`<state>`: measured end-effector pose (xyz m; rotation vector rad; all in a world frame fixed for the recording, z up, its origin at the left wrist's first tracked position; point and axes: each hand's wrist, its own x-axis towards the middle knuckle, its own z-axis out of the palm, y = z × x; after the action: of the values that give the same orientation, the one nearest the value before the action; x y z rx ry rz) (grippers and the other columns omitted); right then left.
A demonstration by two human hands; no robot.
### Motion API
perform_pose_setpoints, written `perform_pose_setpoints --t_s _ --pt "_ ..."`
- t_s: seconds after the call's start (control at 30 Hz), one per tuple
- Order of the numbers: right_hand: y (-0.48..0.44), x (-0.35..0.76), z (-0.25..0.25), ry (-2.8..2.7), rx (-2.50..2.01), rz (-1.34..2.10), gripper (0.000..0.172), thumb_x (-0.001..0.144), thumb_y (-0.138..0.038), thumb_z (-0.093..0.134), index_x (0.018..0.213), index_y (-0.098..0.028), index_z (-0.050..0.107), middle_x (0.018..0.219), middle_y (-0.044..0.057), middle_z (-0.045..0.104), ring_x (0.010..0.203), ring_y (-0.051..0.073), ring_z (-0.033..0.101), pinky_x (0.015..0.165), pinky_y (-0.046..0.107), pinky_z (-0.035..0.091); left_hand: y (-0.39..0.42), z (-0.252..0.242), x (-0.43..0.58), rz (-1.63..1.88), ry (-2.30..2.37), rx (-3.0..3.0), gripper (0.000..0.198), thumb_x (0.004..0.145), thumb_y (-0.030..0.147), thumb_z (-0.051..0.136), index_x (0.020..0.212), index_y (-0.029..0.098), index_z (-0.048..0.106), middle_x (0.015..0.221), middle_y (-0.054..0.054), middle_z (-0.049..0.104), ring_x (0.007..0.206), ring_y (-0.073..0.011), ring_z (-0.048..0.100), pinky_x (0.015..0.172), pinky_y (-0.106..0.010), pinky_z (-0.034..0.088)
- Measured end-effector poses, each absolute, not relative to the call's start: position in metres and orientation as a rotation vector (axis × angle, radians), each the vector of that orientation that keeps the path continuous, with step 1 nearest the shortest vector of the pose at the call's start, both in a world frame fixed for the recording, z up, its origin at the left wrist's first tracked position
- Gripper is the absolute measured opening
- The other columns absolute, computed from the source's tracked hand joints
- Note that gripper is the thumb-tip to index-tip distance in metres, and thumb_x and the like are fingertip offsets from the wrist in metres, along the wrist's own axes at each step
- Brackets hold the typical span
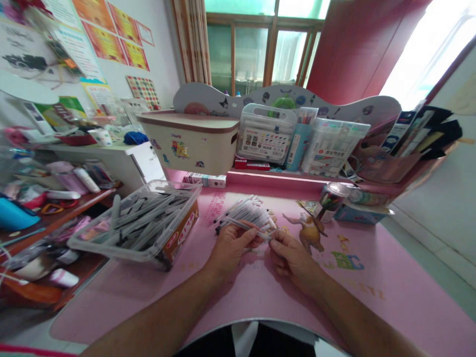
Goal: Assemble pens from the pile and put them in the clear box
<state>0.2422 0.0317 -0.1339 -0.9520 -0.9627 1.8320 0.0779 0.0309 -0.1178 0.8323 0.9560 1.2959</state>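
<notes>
My left hand (232, 245) pinches a slim whitish pen (243, 224) between thumb and fingers, in front of my body. My right hand (292, 255) is closed at the pen's right end, fingertips pressed together there. Whether the pen is whole or only a part of one is too small to tell. Just beyond both hands lies a pile of thin white pen pieces (253, 208), some with dark ends. To the left stands a clear plastic box (137, 255) heaped with translucent grey-white pen barrels (145, 218), some showing black parts.
Pink desk (253, 302) with cartoon prints. At its back are a cream storage bin (193, 144), a clear marker case (266, 136), another marker box (332, 148) and a pen holder (390, 163). A can of pens (330, 201) stands right. Cluttered shelves (92, 203) flank the left.
</notes>
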Motion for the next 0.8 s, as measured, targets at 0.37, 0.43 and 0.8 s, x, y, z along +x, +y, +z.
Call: perform_pose_setpoints --t_s 0.37,0.43,0.8 --pt "0.0310 0.2424 -0.1336 -0.951 -0.938 1.859 0.039 0.069 -0.043 0.080 0.080 -0.022 0.049 0.052 -0.011 0.041 0.038 0.003 0.024 0.033 0.014 0.013 0.0308 -0.1151 0.0773 1.285 0.958 0.859 0.016 0.069 0.027 0.079 0.076 0.015 0.070 0.071 -0.005 0.073 0.064 -0.0135 0.065 0.063 -0.023 0.051" --pt "0.0306 0.2425 -0.1323 -0.906 -0.899 1.885 0.040 0.068 -0.041 0.080 0.087 -0.023 0.049 0.057 -0.010 0.046 0.038 0.004 0.026 0.033 0.014 0.014 0.0311 -0.1141 0.0772 1.294 0.950 0.869 0.017 0.069 0.028 0.079 0.075 0.015 0.070 0.071 -0.005 0.073 0.065 -0.0138 0.066 0.063 -0.023 0.051" --pt "0.0297 0.2427 -0.1320 -0.888 -0.955 1.925 0.040 0.067 -0.043 0.080 0.079 -0.022 0.049 0.059 -0.008 0.050 0.038 0.003 0.029 0.032 0.013 0.014 0.0301 -0.1127 0.0782 1.302 0.954 0.850 0.019 0.067 0.029 0.081 0.074 0.016 0.069 0.069 -0.004 0.072 0.062 -0.0132 0.064 0.061 -0.023 0.050"
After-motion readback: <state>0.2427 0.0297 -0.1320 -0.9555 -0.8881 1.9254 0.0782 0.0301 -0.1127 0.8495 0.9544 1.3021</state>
